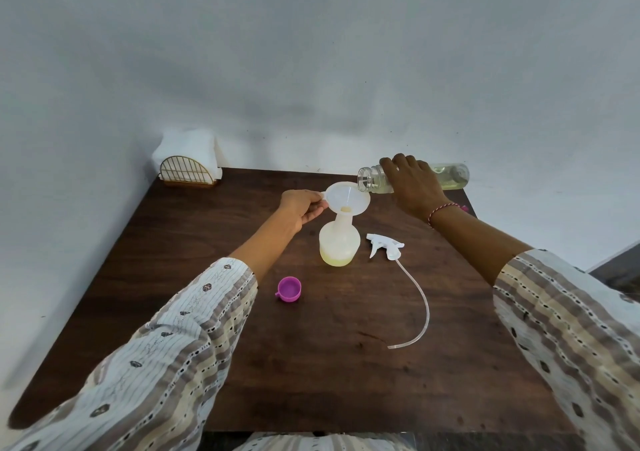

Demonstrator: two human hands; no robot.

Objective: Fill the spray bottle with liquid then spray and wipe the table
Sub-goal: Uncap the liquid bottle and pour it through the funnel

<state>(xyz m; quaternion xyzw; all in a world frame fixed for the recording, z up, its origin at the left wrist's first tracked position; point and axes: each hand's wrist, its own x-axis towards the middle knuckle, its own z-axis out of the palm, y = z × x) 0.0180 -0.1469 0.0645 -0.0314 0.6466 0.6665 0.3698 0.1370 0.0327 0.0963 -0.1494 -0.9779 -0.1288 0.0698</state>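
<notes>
Head view only. Spray bottle [338, 242] stands upright mid-surface, head off, a white funnel [348, 197] seated in its neck; a shallow layer of yellowish liquid sits at the bottom, so filling looks early. Left hand [302, 207] pinches the funnel's side tab, steadying it. Right hand [414, 182] wraps a clear supply bottle [414, 178], tipped nearly flat, open mouth just above the funnel rim; grip is clenched round its middle. Trigger head [384, 245] with its long dip tube lies on the surface [311, 364] just right of the spray bottle. Purple cap [289, 289] lies mouth up, nearer the person.

Handling, judged: spray bottle looks like thin light plastic, nearly empty, top-heavy with the funnel in, so easy to tip; hold the body low or the neck. Supply bottle is smooth, maybe slippery if wet. Dip tube soft and floppy; lift the head by the trigger body.

Hard to tell: whether liquid is flowing now; no stream visible. Right palm hides the supply bottle's middle. Something pink behind the right wrist, unidentifiable. Napkin holder [187, 170] at the far left corner.
</notes>
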